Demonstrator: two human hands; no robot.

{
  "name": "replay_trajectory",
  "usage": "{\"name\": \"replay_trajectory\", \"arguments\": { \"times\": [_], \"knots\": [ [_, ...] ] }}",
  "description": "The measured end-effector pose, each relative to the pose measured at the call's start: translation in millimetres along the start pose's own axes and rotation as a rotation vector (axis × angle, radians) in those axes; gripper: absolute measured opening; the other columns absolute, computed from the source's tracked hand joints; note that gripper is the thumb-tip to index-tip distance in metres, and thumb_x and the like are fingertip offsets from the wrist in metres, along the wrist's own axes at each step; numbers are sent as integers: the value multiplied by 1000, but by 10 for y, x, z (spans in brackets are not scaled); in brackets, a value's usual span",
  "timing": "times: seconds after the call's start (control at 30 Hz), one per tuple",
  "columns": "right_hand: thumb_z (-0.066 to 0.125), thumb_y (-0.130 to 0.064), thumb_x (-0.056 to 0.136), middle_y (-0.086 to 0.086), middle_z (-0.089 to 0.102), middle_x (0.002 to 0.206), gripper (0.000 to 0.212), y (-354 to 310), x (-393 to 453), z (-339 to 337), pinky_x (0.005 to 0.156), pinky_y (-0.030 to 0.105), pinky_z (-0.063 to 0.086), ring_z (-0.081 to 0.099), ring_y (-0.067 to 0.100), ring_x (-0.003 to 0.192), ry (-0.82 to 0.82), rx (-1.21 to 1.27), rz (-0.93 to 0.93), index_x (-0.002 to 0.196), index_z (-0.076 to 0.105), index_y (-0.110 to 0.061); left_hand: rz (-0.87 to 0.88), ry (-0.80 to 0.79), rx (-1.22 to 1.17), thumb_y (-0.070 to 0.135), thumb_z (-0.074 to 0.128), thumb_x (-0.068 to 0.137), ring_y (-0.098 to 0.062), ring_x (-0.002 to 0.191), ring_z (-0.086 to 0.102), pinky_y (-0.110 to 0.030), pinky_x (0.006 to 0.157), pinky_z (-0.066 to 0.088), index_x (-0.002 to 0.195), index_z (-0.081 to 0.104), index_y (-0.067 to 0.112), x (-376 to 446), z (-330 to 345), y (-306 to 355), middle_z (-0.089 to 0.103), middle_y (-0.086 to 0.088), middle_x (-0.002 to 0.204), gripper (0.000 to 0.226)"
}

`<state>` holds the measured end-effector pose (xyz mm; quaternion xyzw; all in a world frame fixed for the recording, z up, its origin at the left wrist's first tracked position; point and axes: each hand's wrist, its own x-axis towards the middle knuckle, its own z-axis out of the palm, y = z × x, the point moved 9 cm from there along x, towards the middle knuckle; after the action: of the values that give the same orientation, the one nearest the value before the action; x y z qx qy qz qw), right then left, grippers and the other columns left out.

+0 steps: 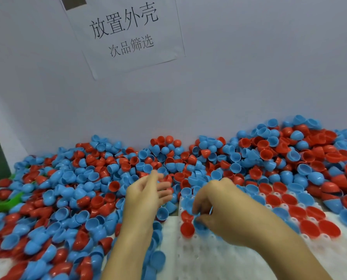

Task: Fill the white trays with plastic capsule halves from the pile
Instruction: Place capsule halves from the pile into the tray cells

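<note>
Head view: left hand (148,196) relaxed above pile (71,190); right hand (215,209) pinches blue half (200,224) over tray (209,257).

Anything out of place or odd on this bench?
A bright green plastic object lies half-buried at the left edge of the red and blue capsule-half pile; what it is cannot be told. The paper sign hangs tilted.

Two bare forearms come up from the bottom edge, each ending in a bare hand: the left hand (146,195) and the right hand (219,209). No sleeve covers either arm as far as the edge shows them. The wrists and fingers carry nothing worn that can be made out. The fingertips of the left hand are blurred, so nail detail cannot be told
</note>
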<state>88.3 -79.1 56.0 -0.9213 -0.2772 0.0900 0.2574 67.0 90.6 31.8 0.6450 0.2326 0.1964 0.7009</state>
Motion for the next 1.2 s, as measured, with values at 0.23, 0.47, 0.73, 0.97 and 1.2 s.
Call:
{"name": "replay_trajectory", "arguments": {
  "times": [0.23, 0.47, 0.73, 0.97, 1.2],
  "knots": [
    [64, -9, 87, 4, 52, 109, 25, -227, 22, 439, 85, 43, 58, 61, 27, 74, -209, -127, 58, 112, 66, -10, 82, 196, -126, 10, 52, 102, -15, 64, 70, -24, 55, 55, 92, 73, 9, 208, -452, -175, 75, -11, 82, 23],
    [61, -19, 92, 7, 51, 125, 28, -359, -19, 605, 83, 35, 39, 54, 29, 113, -270, -290, 20, 120, 58, -17, 215, 233, -26, 7, 50, 102, -13, 62, 69, -20, 54, 54, 92, 73, 14, 327, -763, -94, 73, -3, 76, 26],
    [60, -14, 91, 7, 54, 117, 26, -268, -10, 605, 77, 34, 38, 58, 29, 105, -261, -408, 70, 117, 56, -14, 251, 213, 54, 6, 50, 101, -10, 66, 70, -20, 54, 52, 90, 73, 19, 307, -694, -110, 74, 1, 79, 29],
    [56, -8, 92, 11, 55, 125, 36, -202, 50, 639, 82, 38, 43, 57, 32, 114, -236, -385, 94, 127, 50, -10, 401, 146, 359, 9, 58, 96, 5, 90, 64, -19, 77, 49, 94, 73, 28, 198, -393, 149, 72, 14, 94, 25],
    [61, -13, 93, 10, 51, 130, 36, -214, -29, 597, 92, 39, 45, 57, 33, 116, -304, -300, 54, 129, 55, -12, 301, -167, 1115, 36, 64, 90, -33, 147, 20, -52, 115, 33, 147, 40, 44, 521, -2, 72, 21, 2, 162, 62]
  ]
}}
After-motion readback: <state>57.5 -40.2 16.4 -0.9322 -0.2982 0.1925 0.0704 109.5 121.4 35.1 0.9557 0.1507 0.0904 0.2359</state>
